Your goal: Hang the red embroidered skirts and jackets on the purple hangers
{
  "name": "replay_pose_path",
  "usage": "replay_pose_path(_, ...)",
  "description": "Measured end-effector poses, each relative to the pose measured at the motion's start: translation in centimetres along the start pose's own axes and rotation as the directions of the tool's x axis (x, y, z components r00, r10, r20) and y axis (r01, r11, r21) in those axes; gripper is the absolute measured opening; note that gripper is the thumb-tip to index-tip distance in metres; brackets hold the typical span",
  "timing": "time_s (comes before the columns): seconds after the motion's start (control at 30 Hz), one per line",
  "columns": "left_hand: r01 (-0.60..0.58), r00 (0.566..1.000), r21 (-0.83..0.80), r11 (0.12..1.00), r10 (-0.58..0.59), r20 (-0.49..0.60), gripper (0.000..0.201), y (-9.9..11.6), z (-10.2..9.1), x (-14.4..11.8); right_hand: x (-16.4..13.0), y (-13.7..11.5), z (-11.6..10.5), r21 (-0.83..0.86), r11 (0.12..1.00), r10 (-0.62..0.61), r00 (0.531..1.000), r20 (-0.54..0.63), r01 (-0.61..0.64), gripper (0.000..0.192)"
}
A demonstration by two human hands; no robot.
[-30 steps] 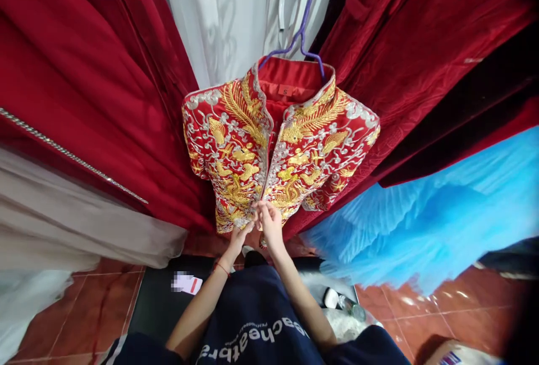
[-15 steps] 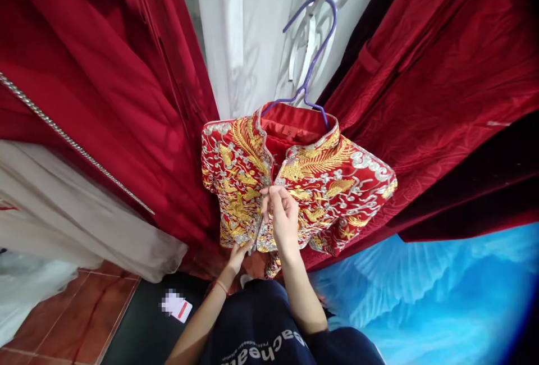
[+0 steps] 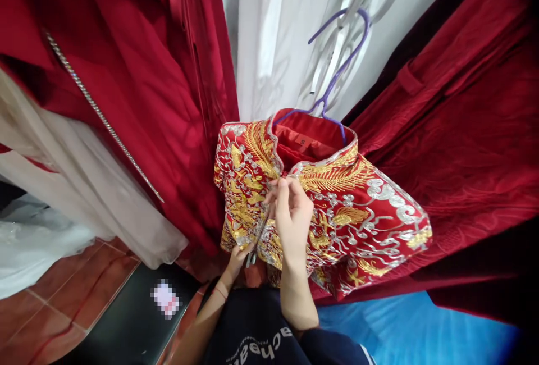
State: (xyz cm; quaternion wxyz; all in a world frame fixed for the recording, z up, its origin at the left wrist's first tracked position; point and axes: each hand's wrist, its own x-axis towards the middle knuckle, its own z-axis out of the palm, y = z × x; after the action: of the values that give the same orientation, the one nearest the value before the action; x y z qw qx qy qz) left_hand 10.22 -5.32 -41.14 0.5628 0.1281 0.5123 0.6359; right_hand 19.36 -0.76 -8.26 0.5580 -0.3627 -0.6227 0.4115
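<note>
Up close, both hands' grips pinch the red jacket point(image 3: 337, 208), thick with gold-and-silver embroidery, on a purple hanger point(image 3: 337, 73).

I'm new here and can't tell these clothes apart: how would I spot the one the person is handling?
Between the plain dark red gowns and in front of the white fabric hangs a short jacket on a purple hanger. The right hand pinches its front opening, the left hand its hem. It alone is covered in gold and silver embroidery.

Single head-worn view, forward and down, close on a hung embroidered jacket point(image 3: 320, 208)
</note>
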Motion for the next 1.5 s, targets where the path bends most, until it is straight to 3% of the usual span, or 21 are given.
replay_pose_path(0.23,0.054,0.997,0.273,0.961,-0.069,0.047,0.044,2.0,-2.1,-0.5,1.3,1.8,-1.0,-0.364,0.931,0.004,0.998,-0.07,-0.03,0.039)
replay_pose_path(0.3,0.03,0.995,0.343,0.939,-0.059,0.075,0.042,3.9,-2.1,-0.4,0.7,1.0,-2.2,-0.371,0.927,-0.048,0.998,0.029,0.055,0.034)
replay_pose_path(0.37,-0.042,0.997,0.389,0.92,0.012,0.079,0.041,6.7,-2.1,0.0,-0.6,-0.2,-4.2,-0.326,0.918,-0.221,0.974,0.051,0.225,0.022)
replay_pose_path(0.4,-0.102,0.994,0.4,0.911,0.08,0.07,0.04,8.7,-2.1,0.4,-1.3,-0.7,-5.4,-0.334,0.887,-0.357,0.933,-0.055,0.32,0.016)
replay_pose_path(0.43,-0.18,0.983,0.401,0.898,0.177,0.045,0.039,10.9,-2.2,0.8,-2.0,-1.1,-6.8,-0.377,0.844,-0.485,0.844,-0.23,0.382,0.014)
replay_pose_path(0.5,-0.357,0.917,0.393,0.847,0.398,-0.026,0.038,16.1,-2.5,1.7,-2.9,-1.1,-9.6,-0.528,0.78,-0.618,0.542,-0.569,0.335,0.017)
replay_pose_path(0.53,-0.439,0.865,0.387,0.811,0.498,-0.063,0.039,19.0,-2.5,2.2,-3.1,-0.7,-11.0,-0.588,0.761,-0.646,0.398,-0.651,0.273,0.018)
replay_pose_path(0.57,-0.511,0.807,0.38,0.771,0.583,-0.096,0.038,21.9,-2.4,2.6,-3.2,-0.1,-12.5,-0.63,0.75,-0.658,0.318,-0.682,0.201,0.018)
replay_pose_path(0.6,-0.569,0.756,0.375,0.732,0.645,-0.111,0.038,24.8,-2.1,3.1,-3.1,0.6,-13.8,-0.666,0.723,-0.687,0.296,-0.664,0.183,0.016)
replay_pose_path(0.63,-0.617,0.713,0.367,0.696,0.692,-0.114,0.038,27.4,-1.6,3.5,-3.0,1.3,-15.1,-0.689,0.699,-0.706,0.334,-0.624,0.192,0.015)
replay_pose_path(0.67,-0.672,0.67,0.351,0.652,0.737,-0.085,0.039,29.9,-0.9,4.1,-2.8,1.9,-16.2,-0.7,0.688,-0.704,0.413,-0.578,0.193,0.02)
replay_pose_path(0.73,-0.806,0.577,0.249,0.537,0.806,0.129,0.042,33.6,1.0,5.2,-2.6,2.8,-17.8,-0.729,0.661,-0.666,0.588,-0.46,0.179,0.039)
replay_pose_path(0.83,-0.792,0.609,0.209,0.574,0.717,0.34,0.061,36.1,3.7,7.1,-2.6,3.3,-18.9,-0.762,0.634,-0.527,0.796,-0.298,0.134,0.057)
replay_pose_path(0.9,-0.746,0.665,0.3,0.594,0.647,0.373,0.072,36.2,4.5,8.0,-2.8,3.6,-19.2,-0.745,0.655,-0.436,0.869,-0.235,0.127,0.064)
replay_pose_path(0.97,-0.729,0.683,0.379,0.57,0.637,0.357,0.072,35.7,4.3,8.2,-3.0,4.0,-19.2,-0.728,0.671,-0.41,0.888,-0.209,0.138,0.071)
replay_pose_path(1.07,-0.755,0.638,0.414,0.509,0.717,0.281,0.058,35.6,3.6,7.1,-3.0,4.8,-19.2,-0.743,0.658,-0.463,0.845,-0.268,0.126,0.064)
replay_pose_path(1.2,-0.796,0.457,0.515,0.317,0.873,0.169,0.057,37.2,4.1,4.1,-1.6,5.1,-19.1,-0.78,0.624,-0.537,0.751,-0.385,0.047,0.048)
replay_pose_path(1.3,-0.786,0.301,0.606,0.125,0.933,0.198,0.065,38.4,5.2,1.7,0.4,5.2,-19.2,-0.805,0.593,-0.585,0.678,-0.445,-0.016,0.05)
replay_pose_path(1.37,-0.779,0.252,0.623,0.072,0.946,0.206,0.066,38.7,5.4,0.6,1.7,5.5,-19.1,-0.796,0.604,-0.592,0.648,-0.48,-0.038,0.052)
replay_pose_path(1.43,-0.779,0.311,0.612,0.132,0.93,0.195,0.06,38.5,4.8,0.2,2.4,6.1,-18.9,-0.759,0.65,-0.55,0.672,-0.495,-0.028,0.051)
replay_pose_path(1.5,-0.774,0.476,0.557,0.301,0.857,0.198,0.051,37.9,3.4,0.7,2.3,7.0,-18.7,-0.704,0.711,-0.469,0.737,-0.487,-0.013,0.049)
